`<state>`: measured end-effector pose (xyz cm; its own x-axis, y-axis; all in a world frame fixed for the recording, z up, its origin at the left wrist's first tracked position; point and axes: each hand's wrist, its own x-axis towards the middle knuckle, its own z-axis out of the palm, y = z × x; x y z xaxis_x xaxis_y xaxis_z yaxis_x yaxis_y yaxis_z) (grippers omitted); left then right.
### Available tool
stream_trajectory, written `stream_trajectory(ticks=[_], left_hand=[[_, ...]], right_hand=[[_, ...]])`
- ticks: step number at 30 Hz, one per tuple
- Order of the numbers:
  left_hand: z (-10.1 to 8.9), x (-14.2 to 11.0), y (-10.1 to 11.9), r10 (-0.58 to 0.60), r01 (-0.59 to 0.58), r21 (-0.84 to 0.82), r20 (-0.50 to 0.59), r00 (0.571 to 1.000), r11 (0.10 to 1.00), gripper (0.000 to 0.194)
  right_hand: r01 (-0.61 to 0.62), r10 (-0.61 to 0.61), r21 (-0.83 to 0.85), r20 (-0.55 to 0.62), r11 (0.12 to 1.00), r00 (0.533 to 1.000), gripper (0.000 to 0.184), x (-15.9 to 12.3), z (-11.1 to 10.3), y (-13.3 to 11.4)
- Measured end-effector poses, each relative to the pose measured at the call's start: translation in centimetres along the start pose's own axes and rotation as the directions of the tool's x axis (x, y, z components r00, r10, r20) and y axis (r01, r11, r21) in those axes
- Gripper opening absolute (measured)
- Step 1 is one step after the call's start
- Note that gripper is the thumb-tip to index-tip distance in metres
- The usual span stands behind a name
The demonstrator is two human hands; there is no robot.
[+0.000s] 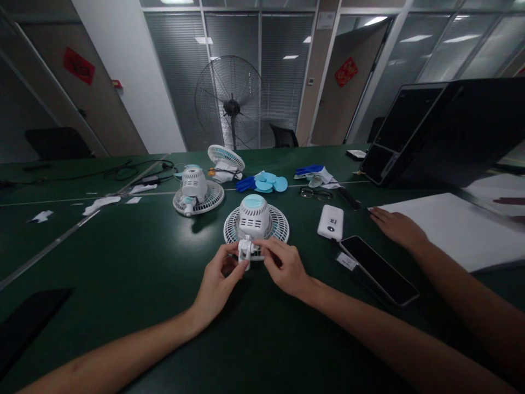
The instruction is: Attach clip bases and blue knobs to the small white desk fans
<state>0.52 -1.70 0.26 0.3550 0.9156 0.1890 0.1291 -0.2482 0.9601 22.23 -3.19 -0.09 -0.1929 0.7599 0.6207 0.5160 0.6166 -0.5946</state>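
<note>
A small white fan (256, 220) lies face down on the green table (123, 262), its motor housing with a light-blue cap pointing up. My left hand (217, 282) and my right hand (285, 265) both pinch the white clip bracket (245, 250) at the fan's near edge, fingers closed on it. A second face-down fan (197, 192) stands behind to the left, and a third fan part (225, 161) lies farther back beside loose blue blades (268, 182).
Another person's hand (397, 227) rests on the table at the right, by white paper (455, 227). A white power bank (331, 221), a black phone (379, 269), glasses (315, 193), blue gloves (309, 171), cables (135, 171), a black case (443, 131) and a standing floor fan (230, 101) surround the work spot.
</note>
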Motion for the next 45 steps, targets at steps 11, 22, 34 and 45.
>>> stream_trajectory(ticks=[11,22,34,45], left_hand=[[-0.06,0.06,-0.83,0.017,-0.017,0.003,0.001,1.000,1.000,0.039],[-0.07,-0.07,-0.20,0.017,-0.017,0.006,0.002,1.000,1.000,0.037],[-0.07,-0.03,-0.56,0.013,-0.013,0.015,-0.007,1.000,1.000,0.039],[0.14,0.01,-0.53,0.023,-0.023,0.026,-0.027,0.999,0.999,0.039]], right_hand=[[-0.003,0.002,-0.037,-0.006,0.999,1.000,0.021,0.15,0.08,0.17],[-0.041,0.040,-0.027,-0.043,0.999,0.998,0.023,0.12,0.15,0.36],[-0.034,0.033,-0.020,-0.048,0.999,0.998,0.022,0.13,0.02,0.15],[-0.013,0.012,-0.016,-0.036,1.000,0.999,0.023,0.01,0.07,0.11]])
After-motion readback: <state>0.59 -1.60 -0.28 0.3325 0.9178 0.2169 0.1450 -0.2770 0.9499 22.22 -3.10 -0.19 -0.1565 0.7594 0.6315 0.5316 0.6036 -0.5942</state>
